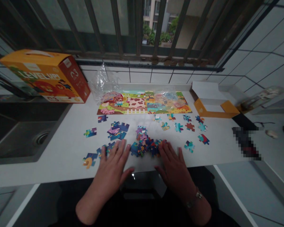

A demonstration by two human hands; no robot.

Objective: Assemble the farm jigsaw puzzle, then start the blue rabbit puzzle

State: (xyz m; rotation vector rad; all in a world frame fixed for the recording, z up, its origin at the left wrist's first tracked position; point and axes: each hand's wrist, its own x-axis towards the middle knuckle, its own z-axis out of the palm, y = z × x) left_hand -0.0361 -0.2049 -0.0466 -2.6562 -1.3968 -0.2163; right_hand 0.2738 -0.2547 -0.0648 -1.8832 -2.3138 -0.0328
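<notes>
Both your hands lay palm down at the near side of the table (59, 142), fingers extended and gripping nothing visible. Your left hand (114, 164) covered part of a small group of puzzle pieces (103, 151); your right hand (174, 164) met the right end of the central pile (145, 145), its fingertips on or just over the pieces. More pieces lay singly to the right (190, 126) and in an overlapping heap to the far left (118, 130) of your left hand.

Judgement on method: light, flat fingertips suited this handling. You did best to slide overlapped pieces apart sideways rather than press down, which could have bent tabs, and to guide them away from the near edge (the piece with the yellow figure (87, 162) sat rather close to it).

Hard to make out: whatever lay under your fingers and palms; whether the left fingertips pressed or hovered; the count and printed faces within the pile, where dark pieces overlapped. Clear plastic (169, 98) blurred the right half of the picture panel (134, 103), so its seams could not be read. A pixelated patch (246, 143) at the right masked some object entirely.
</notes>
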